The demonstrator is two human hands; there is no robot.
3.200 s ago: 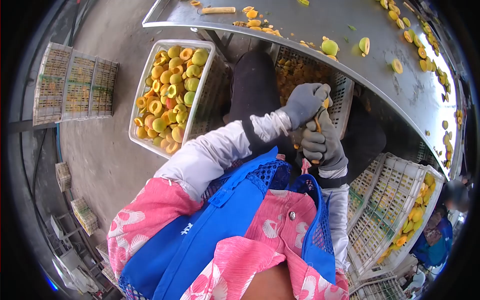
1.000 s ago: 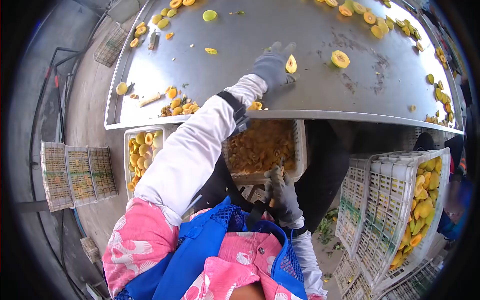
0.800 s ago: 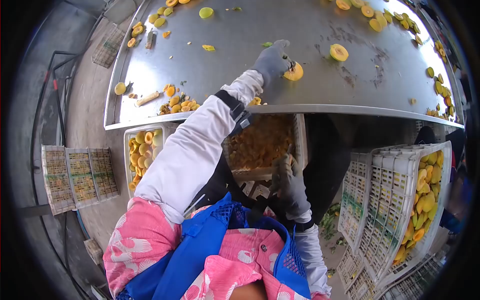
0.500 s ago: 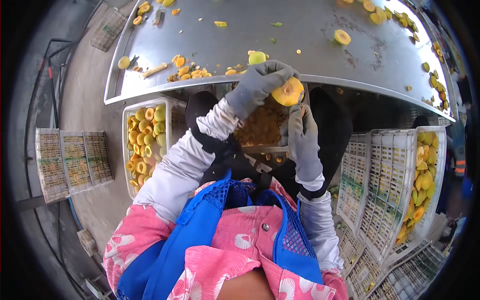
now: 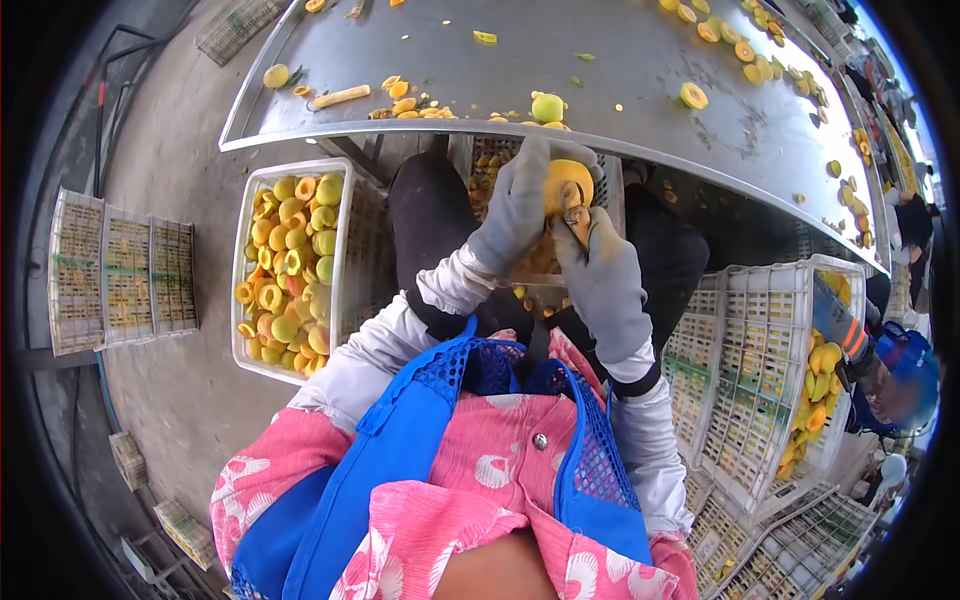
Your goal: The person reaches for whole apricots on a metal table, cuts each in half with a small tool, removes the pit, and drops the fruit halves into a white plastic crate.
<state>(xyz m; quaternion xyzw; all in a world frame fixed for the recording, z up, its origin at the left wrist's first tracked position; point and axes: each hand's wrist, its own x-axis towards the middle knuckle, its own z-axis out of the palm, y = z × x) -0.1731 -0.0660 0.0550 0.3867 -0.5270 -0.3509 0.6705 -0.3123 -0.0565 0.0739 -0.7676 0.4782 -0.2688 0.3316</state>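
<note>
In front of the table edge, my gloved left hand [image 5: 512, 210] is closed around a yellow peach half [image 5: 568, 178]. My gloved right hand [image 5: 606, 278] grips a pitting knife [image 5: 577, 218] with a brownish handle; its small curved metal end is at the cut face of the peach half. A whole green-yellow peach [image 5: 547, 107] sits just beyond my hands on the metal table [image 5: 480, 75], among small pit pieces. Below my hands, between my knees, is a crate [image 5: 610, 190] with fruit scraps, partly hidden by them.
A white crate [image 5: 345, 230] of peach halves stands on the floor at left. More fruit fills a tipped-looking crate [image 5: 765, 370] at right, where another person's arm [image 5: 845, 325] reaches in. Stacked crates [image 5: 125, 270] stand far left. A stick [image 5: 341, 97] and halves lie on the table.
My hands have drawn closer together and turned the peach half, its cut face now towards the knife. The view has shifted, and another person's arm has appeared at the right crate.
</note>
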